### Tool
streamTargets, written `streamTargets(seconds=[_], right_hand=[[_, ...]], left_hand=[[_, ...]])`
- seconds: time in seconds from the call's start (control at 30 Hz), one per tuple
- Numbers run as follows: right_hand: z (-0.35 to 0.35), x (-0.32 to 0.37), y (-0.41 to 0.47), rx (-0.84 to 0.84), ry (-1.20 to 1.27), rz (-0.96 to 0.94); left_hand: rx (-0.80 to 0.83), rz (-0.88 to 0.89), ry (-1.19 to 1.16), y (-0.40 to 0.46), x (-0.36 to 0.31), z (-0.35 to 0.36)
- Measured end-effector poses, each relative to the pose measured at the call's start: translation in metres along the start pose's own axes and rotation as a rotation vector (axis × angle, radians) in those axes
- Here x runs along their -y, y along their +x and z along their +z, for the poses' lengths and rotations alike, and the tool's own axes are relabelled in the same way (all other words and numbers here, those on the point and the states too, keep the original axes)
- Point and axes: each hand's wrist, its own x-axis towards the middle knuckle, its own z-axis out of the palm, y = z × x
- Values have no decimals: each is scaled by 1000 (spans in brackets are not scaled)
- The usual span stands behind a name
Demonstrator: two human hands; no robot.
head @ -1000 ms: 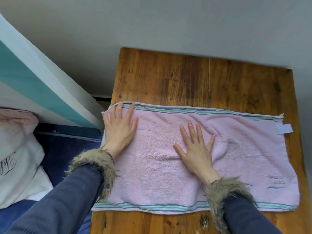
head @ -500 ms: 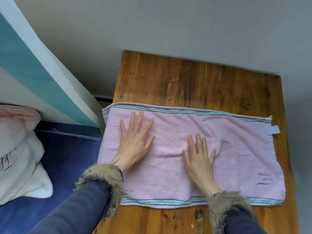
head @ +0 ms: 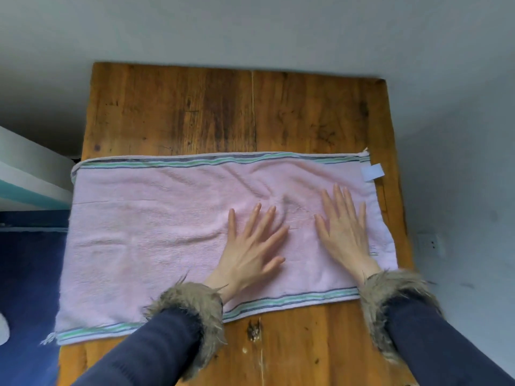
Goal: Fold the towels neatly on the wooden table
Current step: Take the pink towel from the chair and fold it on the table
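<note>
Both sets of fingers lie straight and spread, flat against pink terry cloth, holding nothing. The left hand point(head: 248, 246) presses palm-down near the middle of the pink towel point(head: 145, 240), its fingers fanned and angled a little toward the right. The right hand point(head: 344, 232) presses flat on the towel's right end, fingertips pointing toward the far edge, with its little finger close to the towel's short right edge. Between the two hands the cloth bunches into a few soft creases.

Each wrist disappears into a shaggy brown fur cuff point(head: 192, 305) on a dark blue sleeve point(head: 156, 355).

The towel lies spread lengthwise across the wooden table point(head: 223, 112), with green and grey striped bands along its far and near long edges. Its left end hangs slightly past the table's left side. A small white tag point(head: 372, 171) sticks out at the far right corner.

Bare, dark-stained planks show beyond the towel and in front of it. A grey floor point(head: 446, 79) surrounds the table, and blue fabric point(head: 28, 274) lies to the left.
</note>
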Motion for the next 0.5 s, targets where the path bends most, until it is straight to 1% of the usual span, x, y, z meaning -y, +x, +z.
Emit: streamTargets(seconds=[0.07, 0.13, 0.3, 0.4, 0.5], right_hand=[[5, -22, 4, 43, -18, -98], [11, -40, 7, 73, -21, -119], [20, -72, 12, 50, -41, -205], [19, -94, 15, 25, -41, -199], [17, -120, 13, 40, -40, -172]], left_hand=[[17, 3, 18, 6, -18, 9], [40, -36, 36, 10, -31, 14], [77, -88, 75, 19, -51, 12], [94, -97, 65, 26, -72, 11], [106, -93, 59, 35, -95, 13]])
